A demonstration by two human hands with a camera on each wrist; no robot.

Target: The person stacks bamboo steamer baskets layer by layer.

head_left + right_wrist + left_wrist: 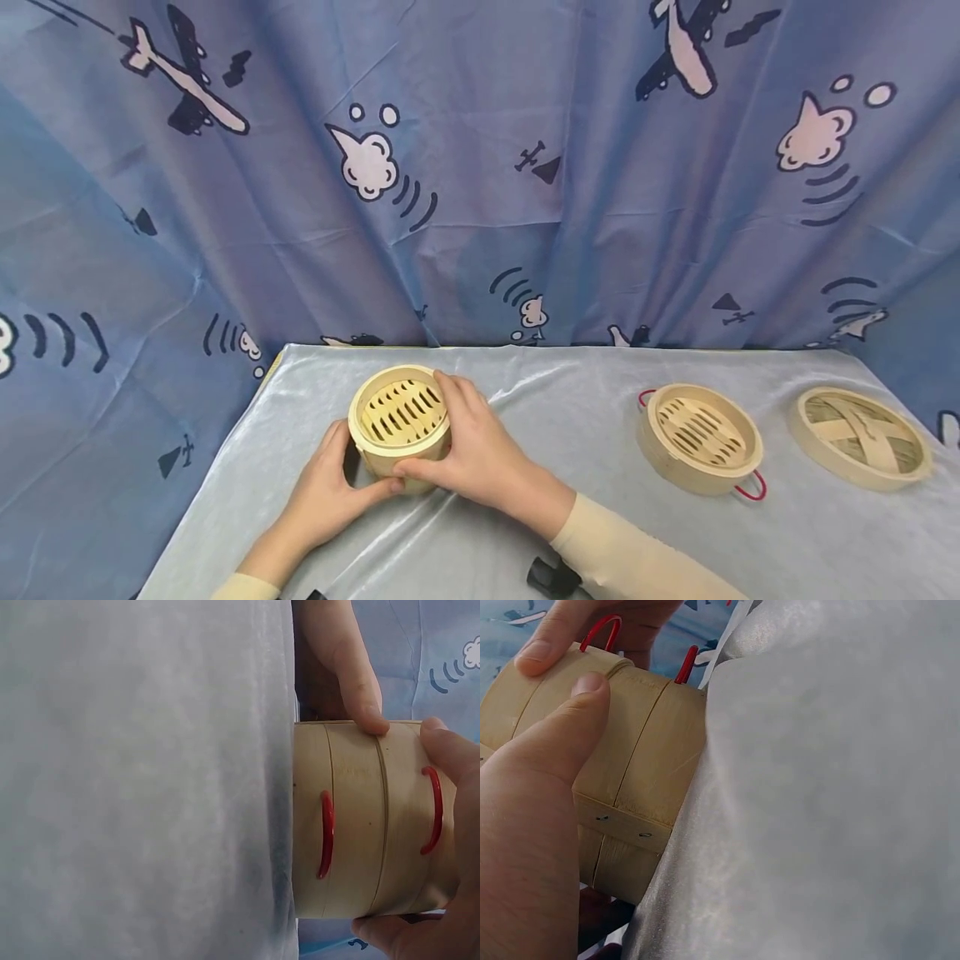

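Two round bamboo steamer tiers stand stacked on the cloth-covered table; the upper steamer tier (401,417) shows a slatted floor with nothing on it. My left hand (330,487) holds the stack's left side, its thumb along the front near the seam. Around the right side of the upper tier curls my right hand (480,450), thumb in front and fingers at the far rim. The right wrist view shows a red handle on the lower steamer tier (349,817) and another red handle (436,810) on the upper one, roughly in line.
Right of the stack sits another bamboo steamer tier (701,437) with red handles. A woven bamboo lid (862,437) lies at the far right. Grey shiny cloth (555,417) covers the table, and a blue patterned curtain (480,167) hangs behind it.
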